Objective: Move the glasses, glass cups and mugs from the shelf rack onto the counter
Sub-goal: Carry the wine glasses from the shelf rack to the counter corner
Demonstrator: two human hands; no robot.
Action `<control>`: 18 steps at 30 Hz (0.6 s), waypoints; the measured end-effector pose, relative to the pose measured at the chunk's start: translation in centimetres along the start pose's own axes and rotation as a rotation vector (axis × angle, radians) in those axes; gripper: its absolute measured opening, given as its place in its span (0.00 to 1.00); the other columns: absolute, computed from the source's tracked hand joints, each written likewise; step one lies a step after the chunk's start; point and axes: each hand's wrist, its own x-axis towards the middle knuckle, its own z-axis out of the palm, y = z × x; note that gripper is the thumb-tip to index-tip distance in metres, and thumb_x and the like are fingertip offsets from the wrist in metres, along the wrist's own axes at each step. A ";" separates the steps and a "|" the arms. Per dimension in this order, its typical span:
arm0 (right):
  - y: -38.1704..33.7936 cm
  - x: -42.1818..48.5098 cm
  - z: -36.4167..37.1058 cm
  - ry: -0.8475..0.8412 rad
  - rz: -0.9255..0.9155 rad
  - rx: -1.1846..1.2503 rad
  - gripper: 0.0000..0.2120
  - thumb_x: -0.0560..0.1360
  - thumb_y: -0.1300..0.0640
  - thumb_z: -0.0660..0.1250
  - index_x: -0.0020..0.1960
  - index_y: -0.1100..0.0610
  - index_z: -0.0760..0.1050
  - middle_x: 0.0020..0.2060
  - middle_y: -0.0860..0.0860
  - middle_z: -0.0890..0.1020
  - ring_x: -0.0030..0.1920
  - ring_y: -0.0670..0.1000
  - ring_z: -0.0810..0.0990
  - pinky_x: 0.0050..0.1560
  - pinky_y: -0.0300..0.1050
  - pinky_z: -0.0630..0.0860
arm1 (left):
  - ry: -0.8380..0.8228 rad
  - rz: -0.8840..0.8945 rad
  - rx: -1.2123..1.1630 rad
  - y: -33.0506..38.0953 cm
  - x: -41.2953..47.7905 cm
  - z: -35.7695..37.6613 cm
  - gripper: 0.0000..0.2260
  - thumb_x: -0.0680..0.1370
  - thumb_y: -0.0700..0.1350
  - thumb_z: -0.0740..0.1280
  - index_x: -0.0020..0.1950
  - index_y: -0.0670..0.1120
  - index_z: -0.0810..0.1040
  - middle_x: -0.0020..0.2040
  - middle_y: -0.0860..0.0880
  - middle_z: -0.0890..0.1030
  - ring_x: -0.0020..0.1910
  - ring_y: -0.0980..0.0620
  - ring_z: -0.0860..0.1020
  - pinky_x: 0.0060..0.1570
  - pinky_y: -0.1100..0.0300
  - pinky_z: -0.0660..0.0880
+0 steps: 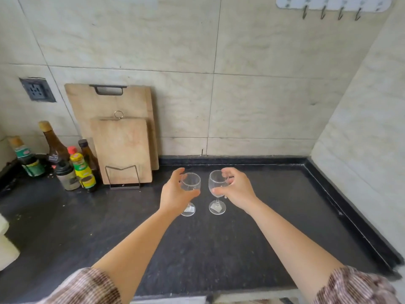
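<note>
wooden cutting boards [122, 148] and bottles [81, 170] left of both glasses [215, 189].

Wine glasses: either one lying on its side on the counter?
No, both the left wine glass and the right wine glass stand upright, bases on the dark counter, with the left hand and right hand at their bowls.

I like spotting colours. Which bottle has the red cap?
The yellow-labelled bottle in front, left of the cutting boards. The other bottles have cork, black or dark caps.

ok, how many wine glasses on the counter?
2. Left wine glass at the left hand, right wine glass at the right hand, both upright, mid-counter. None hidden that I can see.
</note>
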 end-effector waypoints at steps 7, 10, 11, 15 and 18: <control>4.9 14.3 2.5 -0.117 0.022 -0.048 0.32 0.62 0.57 0.79 0.63 0.52 0.70 0.58 0.46 0.75 0.57 0.47 0.75 0.53 0.45 0.75 | 0.020 -0.111 0.109 -2.7 13.0 5.6 0.37 0.67 0.45 0.76 0.72 0.50 0.64 0.66 0.49 0.76 0.61 0.48 0.76 0.55 0.56 0.73; 6.8 19.4 3.8 -0.161 0.025 -0.076 0.32 0.63 0.58 0.78 0.63 0.52 0.70 0.58 0.45 0.75 0.58 0.47 0.74 0.58 0.47 0.74 | 0.030 -0.131 0.150 -3.9 17.8 7.2 0.33 0.67 0.44 0.77 0.70 0.50 0.68 0.63 0.48 0.78 0.58 0.47 0.78 0.54 0.54 0.76; 7.3 21.0 4.2 -0.173 0.028 -0.077 0.32 0.63 0.58 0.78 0.64 0.52 0.70 0.59 0.45 0.75 0.58 0.47 0.74 0.59 0.47 0.74 | 0.034 -0.134 0.153 -4.3 19.2 7.5 0.32 0.67 0.44 0.77 0.69 0.50 0.69 0.61 0.48 0.79 0.56 0.48 0.78 0.53 0.54 0.77; 8.8 25.8 5.6 -0.188 0.032 -0.054 0.30 0.65 0.59 0.77 0.63 0.52 0.70 0.56 0.45 0.75 0.56 0.48 0.74 0.55 0.43 0.71 | 0.057 -0.146 0.161 -5.6 23.4 8.4 0.29 0.66 0.43 0.77 0.66 0.51 0.72 0.58 0.49 0.80 0.52 0.51 0.77 0.50 0.56 0.75; 9.4 28.4 6.3 -0.187 0.015 -0.045 0.26 0.65 0.60 0.76 0.59 0.50 0.70 0.49 0.39 0.74 0.52 0.45 0.74 0.48 0.37 0.68 | 0.070 -0.132 0.170 -6.3 25.6 9.0 0.27 0.66 0.42 0.77 0.63 0.51 0.74 0.56 0.51 0.80 0.52 0.51 0.77 0.49 0.58 0.74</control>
